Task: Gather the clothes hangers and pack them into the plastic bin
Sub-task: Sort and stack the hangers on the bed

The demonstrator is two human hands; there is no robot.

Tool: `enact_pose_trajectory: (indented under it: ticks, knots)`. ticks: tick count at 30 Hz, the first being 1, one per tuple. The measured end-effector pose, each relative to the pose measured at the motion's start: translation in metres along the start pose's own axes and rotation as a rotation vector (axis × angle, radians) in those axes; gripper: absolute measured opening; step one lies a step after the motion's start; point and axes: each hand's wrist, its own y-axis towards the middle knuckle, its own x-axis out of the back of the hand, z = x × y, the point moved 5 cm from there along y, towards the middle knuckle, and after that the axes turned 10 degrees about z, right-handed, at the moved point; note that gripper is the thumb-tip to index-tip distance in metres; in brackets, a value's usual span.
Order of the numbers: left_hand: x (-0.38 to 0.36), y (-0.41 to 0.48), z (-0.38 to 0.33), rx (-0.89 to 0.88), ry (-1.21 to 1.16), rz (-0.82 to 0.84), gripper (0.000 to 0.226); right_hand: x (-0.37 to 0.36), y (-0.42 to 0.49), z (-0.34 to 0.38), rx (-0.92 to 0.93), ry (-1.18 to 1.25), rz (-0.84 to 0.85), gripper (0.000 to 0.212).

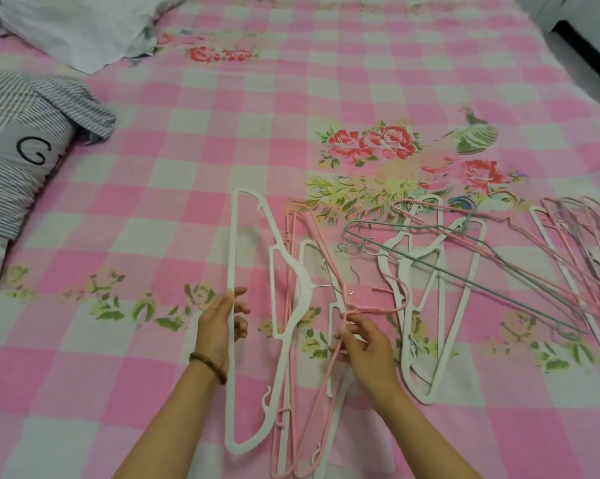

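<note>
Left hand (pixel 220 326), bead bracelet (pixel 210 366) on the wrist, has its thumb and fingers wrapped around the long straight bar of a big white hanger (pixel 231 254) lying on the bed. Right hand (pixel 366 350) is pinching a pink wire hanger (pixel 327 383) up by its twisted neck, in a jumble of pink and white hangers just right of the big one. More hangers are spread to the right: a couple of white ones (pixel 426 399), a thin green one (pixel 499 296) lying across them, and a messy pile (pixel 568 236) cut off by the right edge, so no clue how many. All of it sits on a pink checked bedsheet (pixel 153 202) with flower prints. Only writing I can spot is a black "G" on the striped pillow (pixel 11 174) at the left; whatever follows is hidden in a fold. Crumpled white cloth (pixel 66 29) sits far left, partly out of frame.
</note>
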Motion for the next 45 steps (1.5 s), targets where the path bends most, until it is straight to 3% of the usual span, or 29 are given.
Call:
enact_pose_trajectory:
  ticks: [3,6,12,15,18,22,25,30,36,39,41,45]
  knots:
    - [0.004,0.001,0.001,0.027,-0.078,0.005,0.026,0.002,-0.002,0.027,0.124,0.048,-0.006,0.016]
    - [0.002,0.001,0.000,0.058,-0.129,0.051,0.026,0.010,0.005,0.039,0.113,0.110,-0.010,0.018]
    - [-0.025,0.008,0.008,0.073,0.140,0.125,0.031,0.006,0.008,0.027,-0.020,0.115,0.129,0.018]
    - [-0.039,0.008,0.030,0.056,0.493,0.127,0.035,0.011,0.011,-0.003,-0.099,-0.082,0.036,0.018]
    - [-0.046,0.005,0.046,0.037,0.493,0.052,0.036,0.016,0.010,-0.024,-0.135,-0.396,-0.057,0.020]
    - [-0.052,0.003,0.056,0.048,0.557,0.024,0.040,0.008,0.002,-0.028,-0.180,-0.245,-0.143,0.022]
    - [-0.050,0.003,0.059,0.060,0.590,0.004,0.028,0.004,0.009,-0.024,-0.236,-0.238,-0.079,0.021]
    - [-0.046,-0.008,0.056,-0.008,0.498,-0.020,0.030,0.011,-0.002,-0.017,-0.176,-0.107,-0.063,0.012]
    - [-0.063,-0.018,0.071,0.024,0.830,0.090,0.043,0.021,-0.031,-0.048,-0.274,-0.148,-0.218,0.023]
    - [-0.066,-0.024,0.073,0.071,0.678,0.053,0.048,0.012,-0.028,-0.049,-0.287,0.013,-0.185,0.043]
    - [-0.064,-0.025,0.072,0.117,0.611,0.037,0.038,0.006,-0.023,-0.049,-0.302,0.072,-0.180,0.050]
    - [-0.060,-0.033,0.045,-0.070,0.559,-0.038,0.019,-0.012,-0.021,-0.038,-0.228,0.030,-0.032,0.031]
